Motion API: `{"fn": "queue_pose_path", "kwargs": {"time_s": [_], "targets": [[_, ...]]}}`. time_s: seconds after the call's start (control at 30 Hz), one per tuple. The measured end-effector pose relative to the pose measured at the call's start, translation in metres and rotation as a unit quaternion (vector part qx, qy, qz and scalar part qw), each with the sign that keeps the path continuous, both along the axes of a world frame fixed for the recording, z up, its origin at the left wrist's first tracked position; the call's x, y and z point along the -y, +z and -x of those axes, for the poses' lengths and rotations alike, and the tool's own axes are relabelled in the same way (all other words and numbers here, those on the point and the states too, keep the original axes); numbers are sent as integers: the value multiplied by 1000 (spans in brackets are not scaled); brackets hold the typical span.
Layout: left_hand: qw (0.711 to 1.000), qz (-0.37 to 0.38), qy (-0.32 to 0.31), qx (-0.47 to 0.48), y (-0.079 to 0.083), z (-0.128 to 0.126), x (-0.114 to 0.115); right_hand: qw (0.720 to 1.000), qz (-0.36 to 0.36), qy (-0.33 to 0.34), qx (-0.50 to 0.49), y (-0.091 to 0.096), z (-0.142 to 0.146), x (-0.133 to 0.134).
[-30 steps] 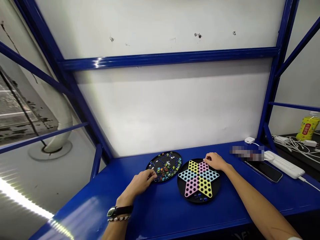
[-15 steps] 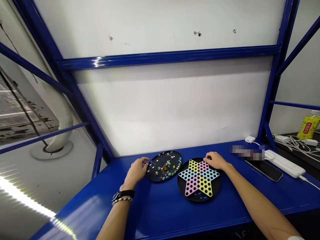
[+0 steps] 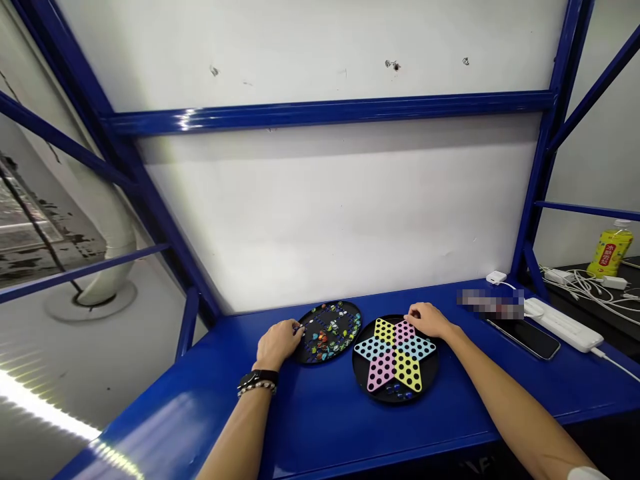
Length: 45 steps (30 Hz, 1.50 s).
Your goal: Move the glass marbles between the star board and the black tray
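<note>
Left hand point(image 3: 278, 341) has shifted inward to the tray point(image 3: 316, 329); marbles point(image 3: 325, 346) lie right of its curled fingers, right hand point(image 3: 429, 321) farther; can't tell either grasp.

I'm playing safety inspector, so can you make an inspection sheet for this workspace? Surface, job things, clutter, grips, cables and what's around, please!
Surface: shiny blue tabletop, light reflected at left.
Job things: star-shaped Chinese checkers board in the right black tray, blue marbles at its near side; mixed marbles in the left black tray.
Clutter: smartphone, power strip, white adapter at right; pixelated patch nearby.
Grips: left grip at the left black tray's edge; right grip by the board's far pink point; contents unclear.
Cables: white cable from power strip; tangled cables near drink bottle.
Surroundings: blue metal frame, marked white panel.
</note>
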<state>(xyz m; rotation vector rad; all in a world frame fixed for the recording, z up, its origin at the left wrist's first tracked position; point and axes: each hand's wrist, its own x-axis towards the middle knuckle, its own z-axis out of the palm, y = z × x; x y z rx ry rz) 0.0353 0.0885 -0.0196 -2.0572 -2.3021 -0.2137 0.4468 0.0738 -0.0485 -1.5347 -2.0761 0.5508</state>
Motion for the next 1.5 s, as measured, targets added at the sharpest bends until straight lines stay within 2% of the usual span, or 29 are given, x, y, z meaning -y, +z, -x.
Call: {"fn": "queue_pose_path", "kwargs": {"time_s": [0.13,0.27,0.37,0.43,0.5,0.63,0.73,0.97,1.07,1.13,1.23,1.33,1.4,1.5], "targets": [[999,31,17,-10,8,-13,11,1000,3,1,0,1,0,1],[999,18,-19,19,20,-30,21,1000,2,-2,3,2,1,1],[980,-25,-129,148,35,-56,40,1000,1,-4,7,2,1,1],[941,-26,-221,255,44,-82,61,1000,-1,-6,13,1,1,1],[902,15,-304,306,50,-110,87,1000,-4,-7,16,1,1,0],[870,117,-386,283,53,-153,127,1000,-10,-7,17,3,1,1],[867,155,-410,237,51,-163,135,1000,-9,-11,22,5,1,3],[874,150,-421,190,44,-158,131,1000,-4,-8,19,5,1,3],[874,147,-415,206,48,-156,129,1000,-5,-6,16,4,1,2],[883,108,-401,217,52,-147,123,1000,-2,-6,16,4,1,2],[918,3,-328,223,51,-115,104,1000,0,-5,17,4,1,2],[961,-66,-196,183,33,-64,81,1000,1,-8,16,4,1,2],[975,-53,-161,142,17,-32,70,1000,0,-7,12,4,1,3],[975,4,-168,146,-1,-7,63,1000,-1,-5,10,4,1,3]]}}
